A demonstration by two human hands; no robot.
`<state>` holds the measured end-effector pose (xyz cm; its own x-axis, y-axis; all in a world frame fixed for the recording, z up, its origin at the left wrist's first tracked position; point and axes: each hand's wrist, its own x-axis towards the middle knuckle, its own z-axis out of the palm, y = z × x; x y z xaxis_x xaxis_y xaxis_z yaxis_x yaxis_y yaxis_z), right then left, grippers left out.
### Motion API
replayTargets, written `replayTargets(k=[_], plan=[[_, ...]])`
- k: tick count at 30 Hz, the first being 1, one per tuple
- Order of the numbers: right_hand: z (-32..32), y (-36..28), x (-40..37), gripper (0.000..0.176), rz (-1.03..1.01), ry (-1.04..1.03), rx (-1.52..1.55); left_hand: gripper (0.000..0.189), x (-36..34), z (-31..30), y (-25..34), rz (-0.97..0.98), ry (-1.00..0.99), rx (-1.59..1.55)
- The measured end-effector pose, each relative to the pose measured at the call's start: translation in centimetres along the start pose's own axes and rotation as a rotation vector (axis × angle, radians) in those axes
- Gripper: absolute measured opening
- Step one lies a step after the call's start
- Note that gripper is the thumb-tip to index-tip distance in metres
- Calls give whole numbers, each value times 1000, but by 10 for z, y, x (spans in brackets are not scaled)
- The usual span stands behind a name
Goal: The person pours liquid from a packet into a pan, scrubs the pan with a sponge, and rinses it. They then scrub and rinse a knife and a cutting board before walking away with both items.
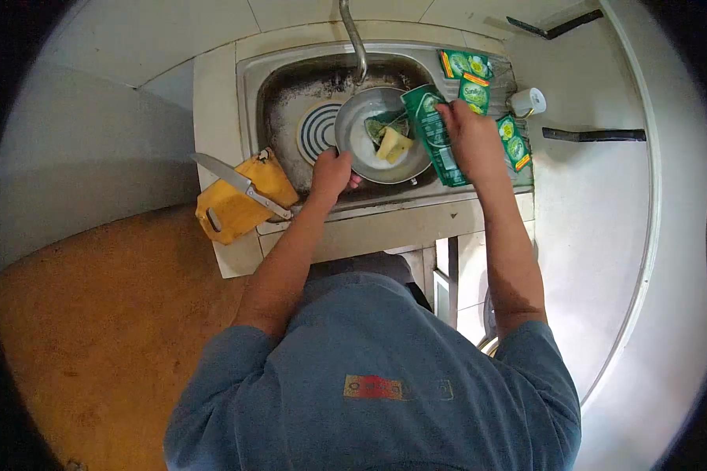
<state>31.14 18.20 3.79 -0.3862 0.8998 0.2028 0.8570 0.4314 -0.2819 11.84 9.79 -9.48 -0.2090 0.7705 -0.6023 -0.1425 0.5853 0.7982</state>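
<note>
A round metal bowl point(350, 129) rests in the sink with whitish liquid inside. In it lie a yellow sponge point(394, 146) and a dark green scrubbing pad point(377, 127), partly covered by the sponge. My left hand point(334, 174) is closed on the bowl's near-left rim. Over the bowl's right side, my right hand point(473, 141) grips a green dish soap pouch point(430, 129) by its upper part, and the pouch hangs downward. Whether anything pours from the pouch cannot be made out. A blue-and-white ringed plate point(310, 129) lies left of the bowl.
A curved faucet point(355, 39) comes over the stained sink point(279, 82). On the drainboard are several green soap packets point(513, 144) and a white cup point(528, 101). A knife point(247, 187) lies across a yellow cutting board point(232, 204) at the left counter edge.
</note>
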Motion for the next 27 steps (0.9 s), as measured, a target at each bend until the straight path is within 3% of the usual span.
replayTargets(k=[4,11,18,20,27], plan=[[2,7,1,27,13,39,-94,28,5,-10,-7,3,-46,34],[-2,1,-13,26,-18,-100,-51,27,-3,-2,5,-1,-16,16],[-2,1,-4,26,-79,20,-13,26,2,-4,-1,21,-21,22],[-4,0,-7,25,-41,-88,-102,30,1,-2,2,47,21,4],[-2,9,-8,24,-49,-75,-100,29,-3,-3,6,63,13,38]])
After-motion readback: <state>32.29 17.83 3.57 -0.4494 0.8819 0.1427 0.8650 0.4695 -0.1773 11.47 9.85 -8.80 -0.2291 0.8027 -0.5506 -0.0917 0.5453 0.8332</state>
